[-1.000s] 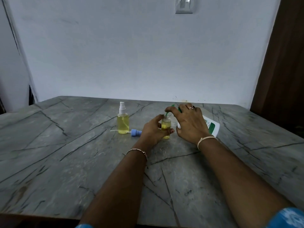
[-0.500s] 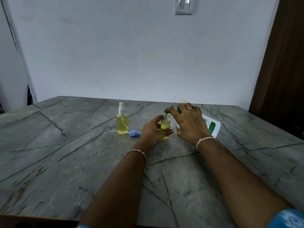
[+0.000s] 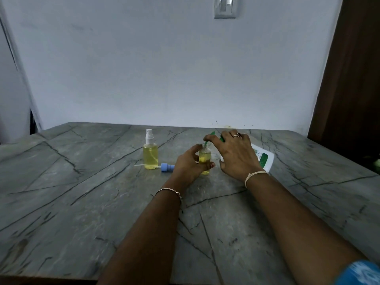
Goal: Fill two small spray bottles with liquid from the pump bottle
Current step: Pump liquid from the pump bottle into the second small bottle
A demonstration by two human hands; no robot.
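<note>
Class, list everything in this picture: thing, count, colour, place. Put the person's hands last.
capped spray bottle: one, yellow liquid, white sprayer, standing left.
open bottle: one, clear, yellow liquid, upright at centre.
spray cap: one, blue, lying between those bottles.
pump bottle: one, white, green label, tilted at right.
table: one, grey, veined, under everything.
wall switch: one, pale, top of wall.
left hand: one, grips the open bottle.
right hand: one, holds the pump bottle's green head.

One camera only, worn on my head, wide-angled. It faces forward and down over the grey veined stone worktop (image 3: 78, 202) to the plain white wall (image 3: 164, 68) at twelve o'clock. My forearms (image 3: 144, 233) lie close at six o'clock; my left hand (image 3: 188, 165) and right hand (image 3: 234, 155) sit mid-frame.
</note>
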